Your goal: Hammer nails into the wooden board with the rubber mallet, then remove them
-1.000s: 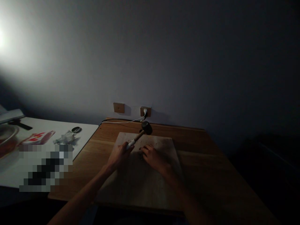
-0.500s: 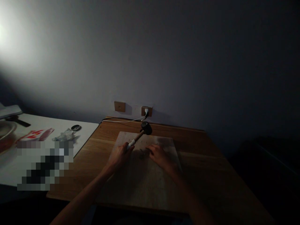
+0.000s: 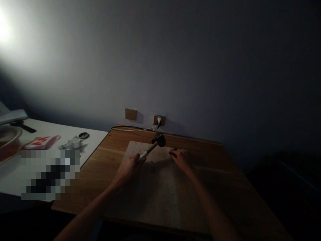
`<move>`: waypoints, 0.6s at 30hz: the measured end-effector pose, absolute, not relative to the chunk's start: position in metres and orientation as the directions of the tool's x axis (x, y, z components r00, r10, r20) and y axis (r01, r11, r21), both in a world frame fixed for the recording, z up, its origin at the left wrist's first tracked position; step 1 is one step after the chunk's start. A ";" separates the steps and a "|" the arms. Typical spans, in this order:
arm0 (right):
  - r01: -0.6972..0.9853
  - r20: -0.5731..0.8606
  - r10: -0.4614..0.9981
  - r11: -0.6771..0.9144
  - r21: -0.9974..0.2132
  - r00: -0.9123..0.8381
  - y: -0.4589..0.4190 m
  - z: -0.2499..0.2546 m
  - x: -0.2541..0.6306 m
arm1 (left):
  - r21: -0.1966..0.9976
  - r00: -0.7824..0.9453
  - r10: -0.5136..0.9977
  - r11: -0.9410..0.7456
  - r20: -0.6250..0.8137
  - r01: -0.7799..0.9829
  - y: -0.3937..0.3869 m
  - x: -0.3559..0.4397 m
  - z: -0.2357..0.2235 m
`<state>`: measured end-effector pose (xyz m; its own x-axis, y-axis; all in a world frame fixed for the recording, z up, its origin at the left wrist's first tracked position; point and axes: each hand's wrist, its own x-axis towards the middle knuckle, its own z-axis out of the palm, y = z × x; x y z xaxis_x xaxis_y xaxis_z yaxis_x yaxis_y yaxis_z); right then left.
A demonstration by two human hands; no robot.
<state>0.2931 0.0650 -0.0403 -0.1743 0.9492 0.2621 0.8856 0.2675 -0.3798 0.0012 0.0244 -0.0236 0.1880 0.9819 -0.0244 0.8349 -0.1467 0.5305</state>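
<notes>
- So, left hand (image 3: 132,164) is wrapped around the handle of a mallet (image 3: 152,147), near the middle of the frame, dark head tilted toward the upper right.
- Right hand (image 3: 181,158) is by the board's (image 3: 150,204) far right corner, fingers bunched narrow; can't tell if they're pinching anything.
- Small dark bits (image 3: 152,166) sit on the board between the hands, too dim to identify.
- White table (image 3: 12,180), lower left, has a red-and-white packet (image 3: 43,142).

This place is looking like a room in a home: a wooden table (image 3: 223,177) is standing against a plain wall (image 3: 175,67), where a white plug (image 3: 159,119) is sitting in a socket (image 3: 163,120).
</notes>
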 end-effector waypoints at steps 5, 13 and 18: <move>0.908 0.241 0.952 0.261 -0.328 -0.187 0.064 -0.042 0.289 | 0.529 0.192 0.981 -0.153 -0.019 0.834 0.025 0.001 -0.026; 0.934 0.198 0.962 0.236 -0.269 -0.187 0.062 -0.035 0.291 | 0.512 0.202 0.979 -0.168 -0.011 0.842 0.027 0.000 -0.031; 0.933 0.166 0.964 0.246 -0.261 -0.208 0.064 -0.034 0.290 | 0.525 0.195 0.981 -0.157 -0.017 0.836 0.026 0.001 -0.030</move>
<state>0.2901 0.0638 -0.0344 -0.2077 0.9639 0.1664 0.9334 0.2462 -0.2609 0.0012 0.0262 -0.0303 0.1952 0.9806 -0.0174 0.8364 -0.1572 0.5252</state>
